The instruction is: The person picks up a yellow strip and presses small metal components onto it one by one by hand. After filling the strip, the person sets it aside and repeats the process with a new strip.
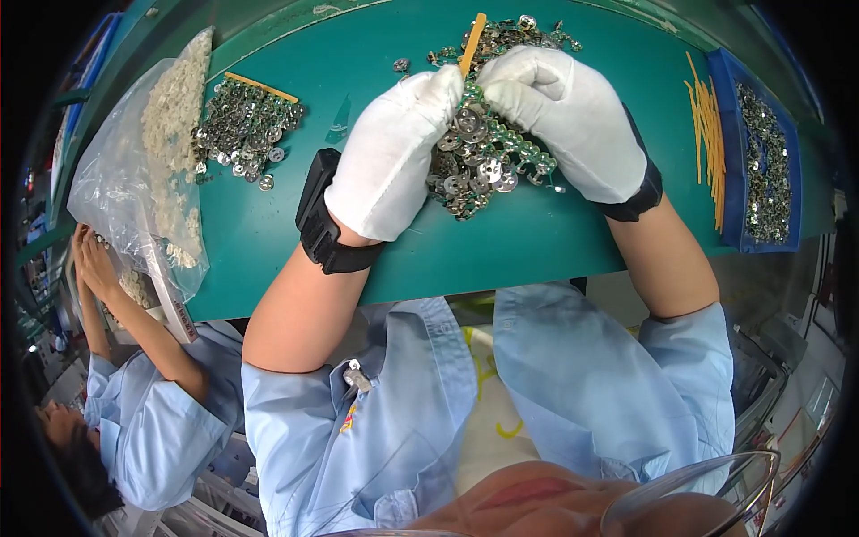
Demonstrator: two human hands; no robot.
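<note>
Tabletop [537,259] in green is spreading wide; the right hand [573,116] is curling its gloved fingers, its hold not showing; between it and the left hand [385,152], silver discs [479,166] are bunching near the tan strip [473,43] the left is pinching. Fingertip work seems in hand; the next move is probably calling for steadiness.

We see plain white on the left glove [385,157] and the right glove [573,125], solid black on the wristbands [318,228], and light blue on the shirt [573,385]. Silvery grey tinged with green colours the metal pieces [488,170], while the strip [472,45] and the sticks [711,152] are yellow-orange. We find the tabletop [501,255] plain green, the tray [732,179] deep blue, the crumbly lumps [174,107] cream.
</note>
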